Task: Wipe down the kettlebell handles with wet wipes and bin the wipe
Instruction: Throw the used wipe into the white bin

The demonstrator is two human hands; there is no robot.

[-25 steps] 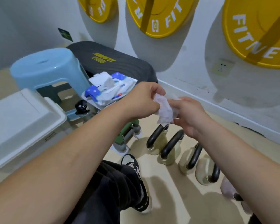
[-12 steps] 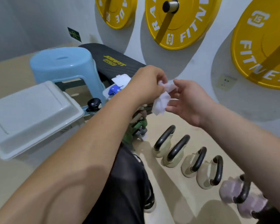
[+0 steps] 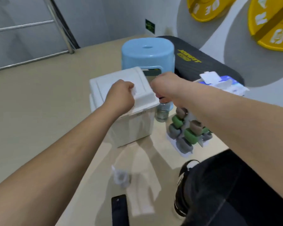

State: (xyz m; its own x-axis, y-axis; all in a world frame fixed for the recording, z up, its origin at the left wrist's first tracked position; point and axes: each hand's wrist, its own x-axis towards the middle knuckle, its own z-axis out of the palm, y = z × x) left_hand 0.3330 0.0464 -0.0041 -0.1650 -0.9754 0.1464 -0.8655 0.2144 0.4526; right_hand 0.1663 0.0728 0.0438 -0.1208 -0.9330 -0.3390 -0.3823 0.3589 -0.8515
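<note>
The left hand [image 3: 121, 93] is clenched on the crumpled wipe [image 3: 134, 91], holding it directly over the closed swing lid of the white bin [image 3: 104, 85]. The right hand [image 3: 165, 85] is fisted just right of the lid; whether it grips anything cannot be determined. Risk: if the lid is not pushed open, the released wipe will likely rest on top or slide to the floor [image 3: 39, 111].

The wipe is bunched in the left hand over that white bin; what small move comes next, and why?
Probably push the bin's swing lid inward and let go of the wipe. The left hand already rests on the shut lid with the wipe clenched, so only opening it remains.
</note>
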